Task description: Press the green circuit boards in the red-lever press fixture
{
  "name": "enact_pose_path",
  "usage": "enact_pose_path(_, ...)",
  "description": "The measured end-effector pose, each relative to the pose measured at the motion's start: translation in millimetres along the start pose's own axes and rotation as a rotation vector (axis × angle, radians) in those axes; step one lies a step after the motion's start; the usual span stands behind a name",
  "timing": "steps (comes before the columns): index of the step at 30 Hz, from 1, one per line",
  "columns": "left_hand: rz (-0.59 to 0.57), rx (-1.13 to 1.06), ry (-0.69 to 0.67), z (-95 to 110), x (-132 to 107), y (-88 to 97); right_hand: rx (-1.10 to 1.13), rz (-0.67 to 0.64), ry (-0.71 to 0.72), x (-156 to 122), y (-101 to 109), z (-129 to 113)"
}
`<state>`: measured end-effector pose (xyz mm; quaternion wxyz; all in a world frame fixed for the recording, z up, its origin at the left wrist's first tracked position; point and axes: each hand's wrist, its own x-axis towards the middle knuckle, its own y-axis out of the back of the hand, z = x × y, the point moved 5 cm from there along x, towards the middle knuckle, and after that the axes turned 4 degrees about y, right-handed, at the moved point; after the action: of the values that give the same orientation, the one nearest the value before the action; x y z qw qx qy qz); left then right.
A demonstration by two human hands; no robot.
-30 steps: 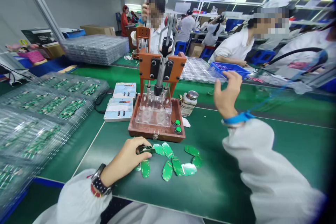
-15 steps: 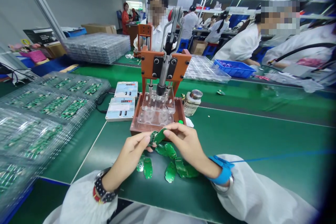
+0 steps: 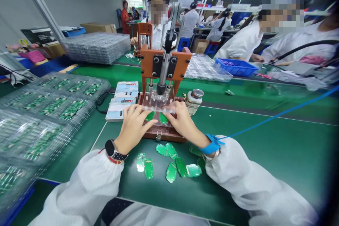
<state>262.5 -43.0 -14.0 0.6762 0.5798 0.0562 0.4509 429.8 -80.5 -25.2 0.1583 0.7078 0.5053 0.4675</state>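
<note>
Two green circuit boards lie side by side under the clear plate [image 3: 159, 105] of an orange toggle-clamp press [image 3: 148, 64]. My left hand [image 3: 134, 122] rests at the left of the fixture, fingers stretched out and thumb apart, beside the left circuit board [image 3: 150, 116]. On the other side my right hand [image 3: 182, 120] has its fingers spread over the fixture's edge, its thumb at the right circuit board [image 3: 163, 118]. Neither board is lifted. Several loose green boards [image 3: 171, 172] lie on the table in front of the press. A blue wrist strap [image 3: 212, 143] circles my right wrist.
Clear trays of boards [image 3: 50, 102] are stacked at the left. Two display boxes [image 3: 120, 108] stand left of the press, and a jar [image 3: 194, 101] at its right. A blue cord [image 3: 278, 113] runs rightward from the strap. A person in white [image 3: 159, 24] is across the table.
Both hands have moved forward from in front of the press to its fixture. The boards they held in the air now lie in the fixture under the clear plate.
</note>
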Motion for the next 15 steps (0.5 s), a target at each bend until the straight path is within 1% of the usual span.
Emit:
enact_pose_path(3,-0.08,0.02,-0.016,-2,1,-0.4,-0.032,-0.038,0.025,-4,4,-4)
enact_pose_path(5,-0.159,-0.038,-0.02,-7,1,0.4,-0.074,-0.082,0.057,-6,6,-7)
enact_pose_path(8,-0.277,-0.151,-0.065,-16,2,1.5,-0.212,-0.148,0.122,-7,8,-13)
enact_pose_path(12,-0.427,-0.246,-0.15,-24,10,-1.8,-0.363,-0.171,0.166,-8,7,-19)
enact_pose_path(14,-0.461,-0.256,-0.192,-25,14,-3.8,-0.403,-0.165,0.169,-9,5,-20)
enact_pose_path(15,-0.449,-0.25,-0.206,-25,16,-3.9,-0.403,-0.163,0.167,-10,4,-20)
